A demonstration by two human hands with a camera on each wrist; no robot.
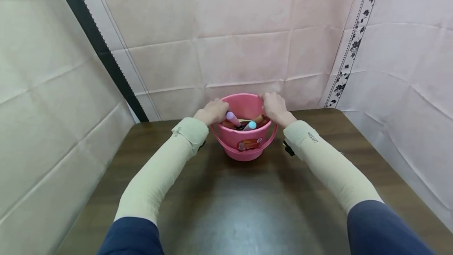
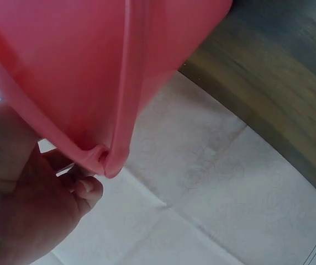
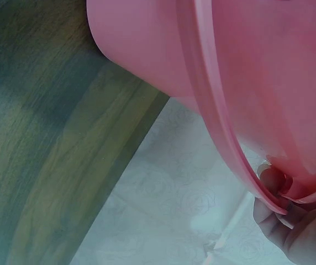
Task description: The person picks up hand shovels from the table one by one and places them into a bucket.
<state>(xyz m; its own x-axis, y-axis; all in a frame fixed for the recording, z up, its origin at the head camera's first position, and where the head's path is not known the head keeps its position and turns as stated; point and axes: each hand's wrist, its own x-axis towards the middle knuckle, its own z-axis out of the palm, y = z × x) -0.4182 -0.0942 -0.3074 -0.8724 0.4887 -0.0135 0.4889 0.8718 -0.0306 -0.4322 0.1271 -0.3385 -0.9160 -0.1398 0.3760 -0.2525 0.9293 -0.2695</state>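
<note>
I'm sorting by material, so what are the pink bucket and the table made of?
The pink bucket looks like moulded plastic: smooth, slightly glossy, with a thin rim. The table looks like wood or a wood-grain laminate: dark streaked grain with a soft sheen.

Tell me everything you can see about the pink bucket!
The pink bucket looks like smooth plastic, round, narrower at the bottom, with a label on its front and a thin pink handle hanging down. It stands upright on the brown wooden table near the back edge. Tubes poke out inside. The left hand and right hand grip its rim on either side.
</note>
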